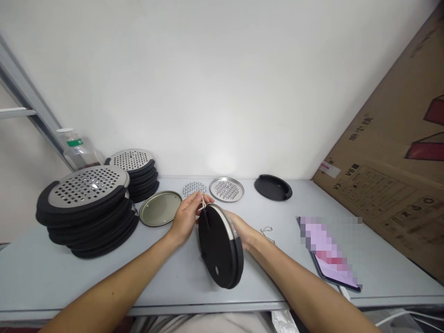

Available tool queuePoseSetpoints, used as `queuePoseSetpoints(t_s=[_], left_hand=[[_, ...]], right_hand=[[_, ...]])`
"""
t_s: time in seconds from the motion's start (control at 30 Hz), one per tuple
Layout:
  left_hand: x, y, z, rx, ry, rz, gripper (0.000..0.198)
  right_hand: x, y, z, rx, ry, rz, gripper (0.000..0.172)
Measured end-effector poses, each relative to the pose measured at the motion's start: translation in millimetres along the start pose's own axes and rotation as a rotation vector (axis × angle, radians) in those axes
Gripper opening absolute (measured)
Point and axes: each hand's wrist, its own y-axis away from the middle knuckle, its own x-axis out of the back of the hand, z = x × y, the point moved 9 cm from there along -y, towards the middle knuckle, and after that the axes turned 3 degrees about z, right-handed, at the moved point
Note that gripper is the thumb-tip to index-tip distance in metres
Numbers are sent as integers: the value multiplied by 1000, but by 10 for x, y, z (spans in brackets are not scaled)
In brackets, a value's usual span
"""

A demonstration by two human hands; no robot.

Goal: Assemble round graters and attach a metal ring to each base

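1. Round black plastic disc (218, 249), held tilted on edge between both hands, above the grey bench (166, 282).
2. Left hand (187, 217): grip closed on the disc's upper rim, thin silver wire (203, 205) at the fingertips.
3. Right hand (242, 232): grip closed on the disc's far rim.
4. Silver wire clip (267, 233) on the bench, just beside the right hand.
5. Beyond the hands: gold-toned round metal lid (160, 208), perforated steel discs (226, 189), black round tray (273, 187).
6. Left: stacked black-rimmed perforated steel graters (86, 208).

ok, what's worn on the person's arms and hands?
Nothing shows: the slim bare left forearm and slim bare right forearm have no sleeves; the ungloved left hand and ungloved right hand, partly hidden, show no watch or ring. A pale garment shows below.
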Motion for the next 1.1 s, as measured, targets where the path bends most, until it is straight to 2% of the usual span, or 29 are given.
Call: queuePoseSetpoints(t_s=[0.1,0.3,0.53,0.63,0.7,0.93,1.1], left_hand=[[11,-19,-33,52,82,-22,30],[57,-168,-159,140,-29,-132,35],[184,-220,-281,209,-153,-108,28],[202,-214,-277,196,-219,-88,26],[204,-217,-258,178,-254,-73,26],[201,-230,-150,113,-268,-14,25],[218,-215,-121,108,-230,15,20]], right_hand=[[-14,62,-104,56,76,-97,27],[130,134,-183,81,381,-97,34],[231,155,-160,-19,462,-53,35],[242,152,-179,3,464,-21,32],[243,149,-161,3,438,-5,36],[64,171,-77,0,297,-112,41],[36,159,-77,-5,209,-82,47]])
